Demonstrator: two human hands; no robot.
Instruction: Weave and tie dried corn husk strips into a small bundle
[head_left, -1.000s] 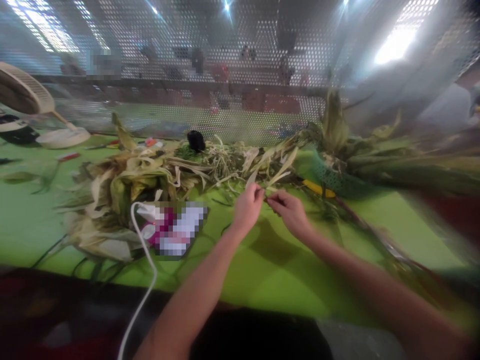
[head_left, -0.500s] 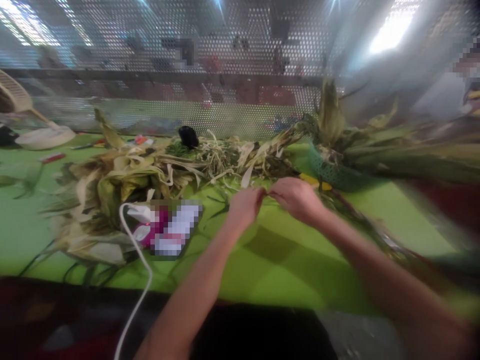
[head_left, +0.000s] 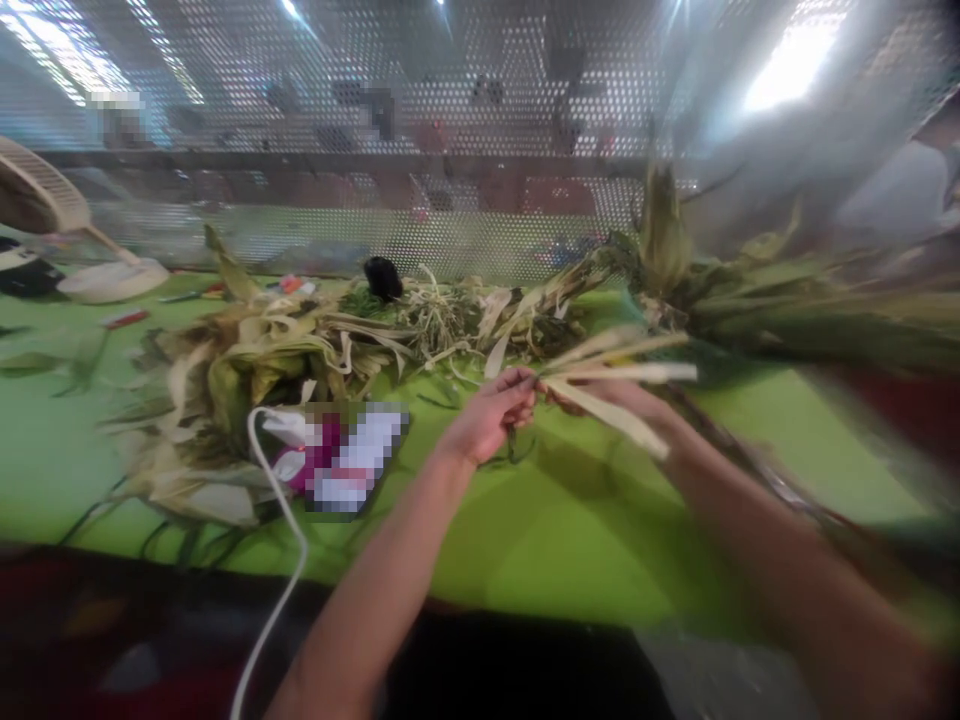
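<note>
Two hands: meet at one end of the husk strips (head_left: 615, 385).
Left hand (head_left: 491, 415): fingers pinched shut on that end.
Right hand (head_left: 637, 400): closed under them, blurred.
Long axis: fanning rightward, beyond the right hand.

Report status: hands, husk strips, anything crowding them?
Left hand pinching pale husk strips at their base. Right hand under the strips, mostly hidden, blurred. Husk pile behind, white cable to the left, both apart.

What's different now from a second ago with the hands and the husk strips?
The pale husk strips now fan out to the right from where both hands meet; before, only short tips showed. The right hand has slid under them. The left hand keeps its grip; the husk pile is unchanged.
</note>
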